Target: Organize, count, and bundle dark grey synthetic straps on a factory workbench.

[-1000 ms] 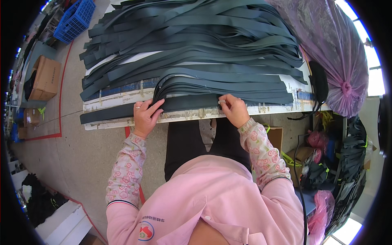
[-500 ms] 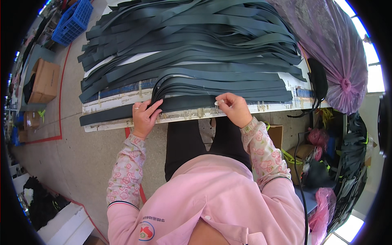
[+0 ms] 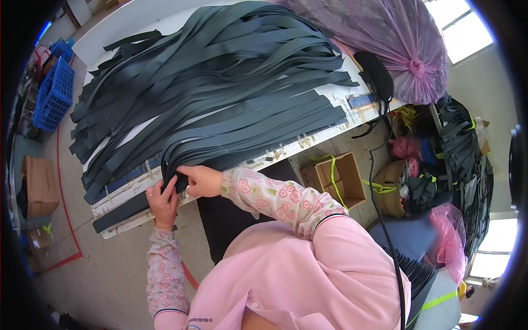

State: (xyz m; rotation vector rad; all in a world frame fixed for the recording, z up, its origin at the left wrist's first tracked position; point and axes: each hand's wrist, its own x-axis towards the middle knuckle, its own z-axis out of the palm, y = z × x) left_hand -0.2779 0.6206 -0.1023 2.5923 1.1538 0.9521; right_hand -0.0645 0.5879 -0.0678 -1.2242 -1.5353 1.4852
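Dark grey-green strips (image 3: 258, 131) lie lengthwise along the near edge of the tabletop (image 3: 357, 115); your left hand (image 3: 161, 204) and right hand (image 3: 202, 180) touch their bent left end, whether clamped I can't tell.

flat dark grey-green strips (image 3: 253, 131), layered lengthwise, bent over at left

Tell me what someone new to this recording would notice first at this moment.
Most likely the great heap of dark grey-green strips spread over the white table. Next, perhaps, the left hand and right hand, close together at the bent-over end of the strips nearest the person. The big, tied, see-through pink bag at the upper right also stands out.
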